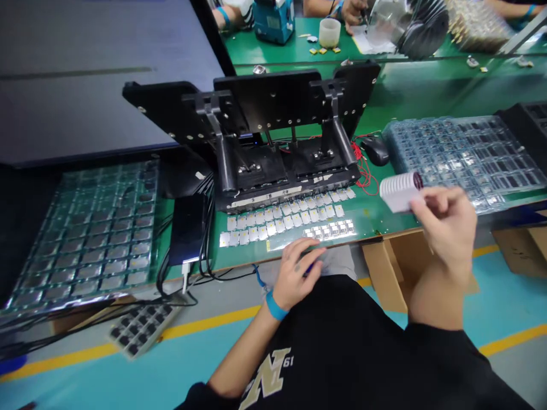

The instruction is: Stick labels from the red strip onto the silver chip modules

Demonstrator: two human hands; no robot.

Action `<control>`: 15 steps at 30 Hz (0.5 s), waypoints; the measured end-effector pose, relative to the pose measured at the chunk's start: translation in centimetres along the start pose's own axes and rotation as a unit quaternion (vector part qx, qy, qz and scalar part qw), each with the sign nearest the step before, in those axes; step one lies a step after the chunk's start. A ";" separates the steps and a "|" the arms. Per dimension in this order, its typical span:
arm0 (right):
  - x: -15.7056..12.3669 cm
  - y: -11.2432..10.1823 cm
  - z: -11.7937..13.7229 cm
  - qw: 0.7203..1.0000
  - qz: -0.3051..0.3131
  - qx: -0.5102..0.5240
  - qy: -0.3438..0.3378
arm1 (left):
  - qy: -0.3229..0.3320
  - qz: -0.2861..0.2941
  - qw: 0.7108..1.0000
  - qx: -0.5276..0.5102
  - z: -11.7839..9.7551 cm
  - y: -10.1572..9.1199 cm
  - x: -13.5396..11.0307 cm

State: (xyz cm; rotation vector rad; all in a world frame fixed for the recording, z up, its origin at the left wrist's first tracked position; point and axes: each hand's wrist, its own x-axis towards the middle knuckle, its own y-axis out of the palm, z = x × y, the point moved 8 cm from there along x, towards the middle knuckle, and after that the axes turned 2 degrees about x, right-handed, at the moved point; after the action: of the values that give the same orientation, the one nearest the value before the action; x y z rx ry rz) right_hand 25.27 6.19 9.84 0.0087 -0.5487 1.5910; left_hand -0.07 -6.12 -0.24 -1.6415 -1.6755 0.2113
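My right hand (448, 222), raised at the right over the table's front edge, pinches a curled strip of white labels (397, 191) between thumb and fingers. My left hand (297, 270), with a blue band on the wrist, is at the front edge with its fingers loosely bent and apart. A small dark blue bit shows between those fingers; I cannot make out what it is. Just beyond lies a row of small white-and-silver pieces (329, 229). Rows of small silver modules (282, 219) lie behind, in front of a black test fixture (286, 154) with raised lids.
A clear tray of modules (98, 239) and a phone-like black device (187, 230) with cables are at left, below a large monitor (106, 74). A mouse (375, 150) and stacked clear trays (461, 154) stand right. Open cardboard boxes (380, 273) sit below. Co-workers' hands show across the table.
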 end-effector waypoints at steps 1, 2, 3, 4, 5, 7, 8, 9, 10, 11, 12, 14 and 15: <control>-1.8 1.0 1.5 1.000 -0.006 0.017 -0.003 | -0.001 0.005 1.000 -0.027 -0.8 0.5 0.1; -3.4 2.4 2.6 0.999 -0.001 0.035 -0.001 | -0.002 0.010 0.999 -0.052 -1.5 1.0 0.3; -5.0 3.9 3.4 0.999 0.006 0.050 0.002 | -0.004 0.012 0.997 -0.075 -2.2 1.4 0.5; -6.4 5.5 3.7 0.998 0.018 0.061 0.007 | -0.007 0.012 0.995 -0.096 -2.6 1.8 0.7; -7.7 7.0 3.6 0.997 0.031 0.072 0.017 | -0.011 0.008 0.993 -0.115 -2.8 2.1 0.9; -10.2 9.4 1.8 0.991 0.049 0.110 0.064 | -0.025 -0.006 0.989 -0.146 -2.7 2.5 1.1; -11.4 10.3 0.2 0.984 0.055 0.140 0.098 | -0.034 -0.014 0.987 -0.157 -2.3 2.6 1.0; -12.5 11.0 -1.5 0.975 0.062 0.168 0.128 | -0.043 -0.021 0.985 -0.165 -1.8 2.6 0.9; -13.4 11.5 -3.2 0.967 0.069 0.193 0.152 | -0.053 -0.028 0.984 -0.169 -1.3 2.6 0.6; -14.2 11.7 -4.7 0.961 0.074 0.208 0.166 | -0.063 -0.034 0.983 -0.171 -0.7 2.6 0.3; -14.7 11.7 -6.1 0.959 0.078 0.212 0.169 | -0.075 -0.039 0.982 -0.170 -0.1 2.6 -0.1; -15.0 11.1 -8.1 0.961 0.076 0.207 0.169 | -0.105 -0.052 0.980 -0.161 1.2 2.3 -1.0; -15.0 10.7 -8.7 0.959 0.074 0.211 0.173 | -0.123 -0.060 0.978 -0.155 1.8 2.1 -1.4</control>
State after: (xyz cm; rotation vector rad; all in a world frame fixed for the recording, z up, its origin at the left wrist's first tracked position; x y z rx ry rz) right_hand 19.63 -4.73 -6.38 0.0103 0.0703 1.7813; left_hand 0.34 -6.41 -3.34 -1.7887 -2.0744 0.0995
